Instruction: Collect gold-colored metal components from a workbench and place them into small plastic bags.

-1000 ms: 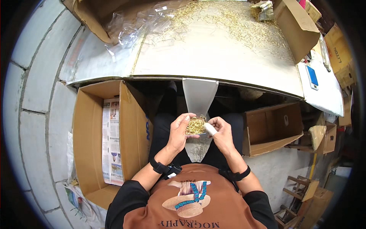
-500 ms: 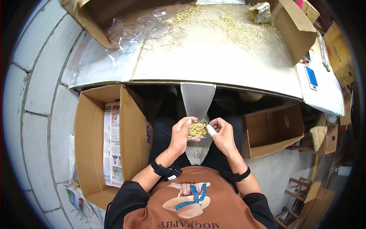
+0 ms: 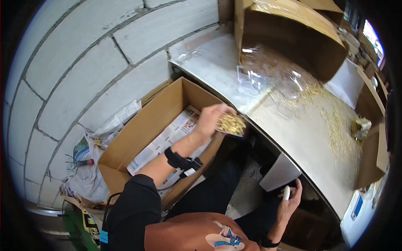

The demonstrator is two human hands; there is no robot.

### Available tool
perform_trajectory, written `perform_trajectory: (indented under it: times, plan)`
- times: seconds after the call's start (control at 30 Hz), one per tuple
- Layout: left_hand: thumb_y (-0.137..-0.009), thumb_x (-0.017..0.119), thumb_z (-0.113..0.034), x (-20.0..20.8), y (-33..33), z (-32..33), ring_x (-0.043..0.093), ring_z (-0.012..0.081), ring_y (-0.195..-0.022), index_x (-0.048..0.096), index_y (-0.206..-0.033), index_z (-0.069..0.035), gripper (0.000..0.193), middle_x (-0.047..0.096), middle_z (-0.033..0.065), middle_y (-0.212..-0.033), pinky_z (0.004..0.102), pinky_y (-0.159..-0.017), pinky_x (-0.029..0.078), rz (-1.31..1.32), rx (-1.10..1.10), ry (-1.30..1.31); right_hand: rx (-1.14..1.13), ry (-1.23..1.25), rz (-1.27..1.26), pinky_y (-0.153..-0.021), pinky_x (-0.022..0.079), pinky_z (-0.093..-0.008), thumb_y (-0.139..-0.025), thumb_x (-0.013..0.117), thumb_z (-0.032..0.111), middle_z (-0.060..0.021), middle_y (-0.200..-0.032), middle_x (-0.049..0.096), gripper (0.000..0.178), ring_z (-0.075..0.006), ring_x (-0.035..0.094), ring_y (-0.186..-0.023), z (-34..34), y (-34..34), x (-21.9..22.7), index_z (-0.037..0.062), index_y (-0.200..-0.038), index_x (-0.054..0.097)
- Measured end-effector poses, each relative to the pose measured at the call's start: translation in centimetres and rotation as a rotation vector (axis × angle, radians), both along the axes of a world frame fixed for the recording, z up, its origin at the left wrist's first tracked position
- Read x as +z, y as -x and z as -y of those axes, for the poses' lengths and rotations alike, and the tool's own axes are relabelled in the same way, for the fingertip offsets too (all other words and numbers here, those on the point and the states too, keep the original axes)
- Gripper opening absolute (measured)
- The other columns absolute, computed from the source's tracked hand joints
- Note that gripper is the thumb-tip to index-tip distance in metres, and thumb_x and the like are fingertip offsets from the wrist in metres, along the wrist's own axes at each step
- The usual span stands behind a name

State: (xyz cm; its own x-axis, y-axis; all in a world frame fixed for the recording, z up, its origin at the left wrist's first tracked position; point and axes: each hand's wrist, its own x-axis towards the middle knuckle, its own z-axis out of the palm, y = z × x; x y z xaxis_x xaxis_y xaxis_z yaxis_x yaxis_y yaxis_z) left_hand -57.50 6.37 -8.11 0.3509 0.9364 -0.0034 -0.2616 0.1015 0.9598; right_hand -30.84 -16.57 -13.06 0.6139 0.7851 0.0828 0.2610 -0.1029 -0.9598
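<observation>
My left hand point(image 3: 207, 122) grips a small flat container heaped with gold-coloured metal pieces point(image 3: 231, 124). It is above the near right rim of an open cardboard box point(image 3: 144, 121), beside the table edge. Sheets of newspaper point(image 3: 163, 140) line the bottom of that box. The pieces are too small to name by kind. My right hand point(image 3: 291, 203) is lower right, below the table edge, its fingers apart and holding nothing. A white wrapping point(image 3: 286, 193) covers its thumb.
Gold-coloured bits point(image 3: 335, 125) lie scattered over the white table point(image 3: 289, 121). Crumpled clear plastic point(image 3: 272, 75) lies before a large cardboard box point(image 3: 289, 37) at the back. A block wall point(image 3: 83, 62) bounds the left. A blue-screened device point(image 3: 357, 207) lies at the right.
My view has swung left. My left hand has carried the container from my lap to the cardboard box on the left. My right hand has come away from it and opened.
</observation>
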Motion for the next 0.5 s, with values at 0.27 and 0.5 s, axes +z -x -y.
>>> perform_trajectory:
  times: [0.27, 0.5]
  plan:
    - [-0.094, 0.049, -0.018, -15.5, 10.1, -7.7, 0.058, 0.011, -0.062, 0.06, -0.095, -0.001, 0.021, 0.061, 0.0057, -0.075, 0.0252, -0.049, 0.047, -0.231, 0.468, 0.179, 0.053, 0.237, 0.114, -0.054, 0.039, -0.0204, -0.087, 0.05, -0.006, -0.0013, -0.071, 0.048, 0.042, -0.0067, 0.046, -0.06, -1.4, 0.4, -1.7, -0.0009, -0.129, 0.045]
    - [-0.088, 0.055, -0.016, -27.8, 7.9, -9.8, 0.061, 0.0241, -0.072, 0.058, -0.092, -0.002, 0.015, 0.059, 0.012, -0.084, 0.0348, -0.053, 0.052, -0.358, 0.594, 0.415, 0.175, 0.332, 0.376, -0.06, 0.042, -0.0273, -0.084, 0.055, -0.007, -0.0078, -0.071, 0.052, 0.045, -0.0156, 0.049, -0.063, -5.9, 2.6, -0.9, 0.0033, -0.127, 0.048]
